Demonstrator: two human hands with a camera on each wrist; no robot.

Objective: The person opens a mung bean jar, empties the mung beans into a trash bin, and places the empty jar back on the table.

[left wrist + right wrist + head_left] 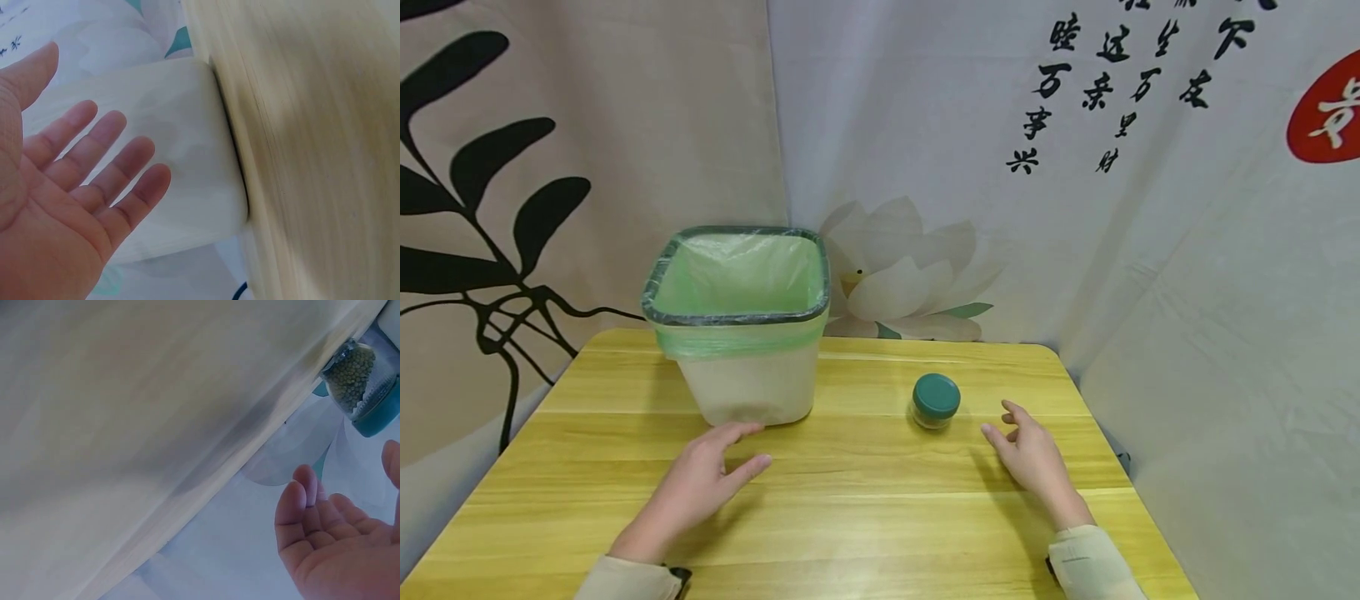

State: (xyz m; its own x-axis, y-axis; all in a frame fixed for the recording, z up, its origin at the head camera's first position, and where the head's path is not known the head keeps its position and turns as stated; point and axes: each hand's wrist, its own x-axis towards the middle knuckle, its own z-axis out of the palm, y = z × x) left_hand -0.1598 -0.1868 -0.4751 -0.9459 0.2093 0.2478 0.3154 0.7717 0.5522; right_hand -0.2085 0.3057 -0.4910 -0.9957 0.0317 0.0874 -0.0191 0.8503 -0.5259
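A small jar point(936, 400) with a dark green lid stands upright on the table; in the right wrist view the jar point(353, 375) shows small pale green grains inside. My right hand point(1033, 458) is held just right of it, fingers loosely bent and holding nothing, and the hand point(344, 544) shows its palm in the right wrist view. A whitish bin point(748, 383) lined with a green bag stands at the back left. My left hand point(696, 479) is in front of the bin's base, empty, its fingers and thumb spread; in the left wrist view the hand point(81, 187) appears before the bin point(187, 156).
The wooden table point(850, 525) has rounded back corners. Behind it hangs a pale cloth point(925, 125) printed with dark leaves, a lotus flower and black characters. The cloth continues along the right side, where it bears a red mark.
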